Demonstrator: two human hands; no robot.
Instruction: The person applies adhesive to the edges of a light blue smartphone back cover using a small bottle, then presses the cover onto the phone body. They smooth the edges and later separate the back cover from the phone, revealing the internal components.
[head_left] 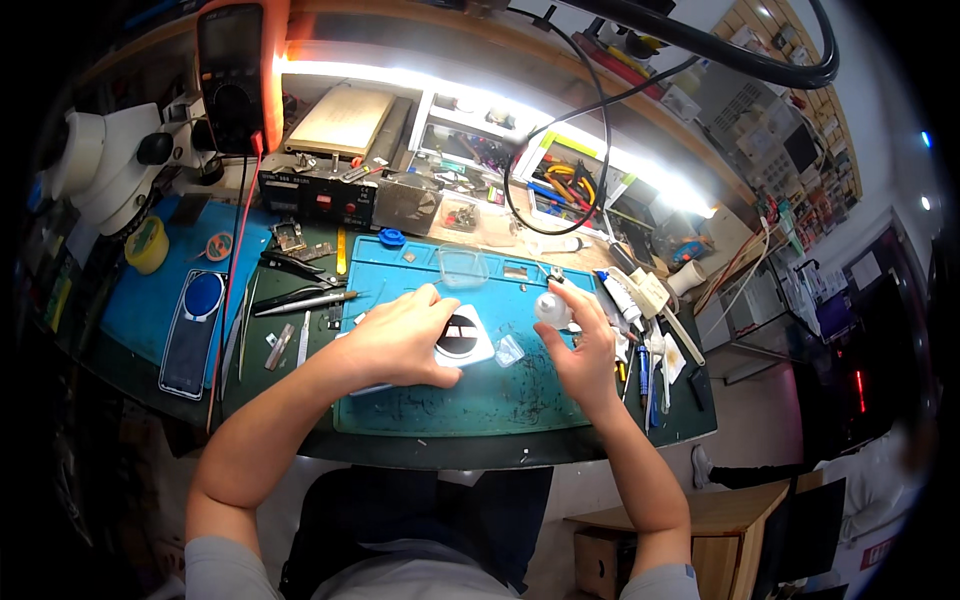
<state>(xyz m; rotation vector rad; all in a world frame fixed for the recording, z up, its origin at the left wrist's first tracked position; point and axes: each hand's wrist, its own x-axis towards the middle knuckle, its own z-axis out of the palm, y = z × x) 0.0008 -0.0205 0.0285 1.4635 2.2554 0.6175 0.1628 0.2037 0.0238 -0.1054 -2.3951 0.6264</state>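
Observation:
My left hand (400,338) is closed around the side of a flat white device (482,350) with rounded corners, which bears a black disc (458,345). The hand covers much of the device, so I cannot tell its exact kind. A small clear plastic bottle (551,310) is held between the thumb and fingers of my right hand (588,352), above the blue work mat (510,400). Between the two hands lies a small clear plastic piece (509,350). Beyond them on the mat is a shallow transparent tray (463,267).
Pliers (285,300) and tweezers lie to the left, near a phone (190,340) on another blue mat. A microscope (110,170) and a hanging multimeter (235,85) stand far left. Pens, a tube (622,298) and tools line the right side. A black cable loop (605,130) hangs overhead.

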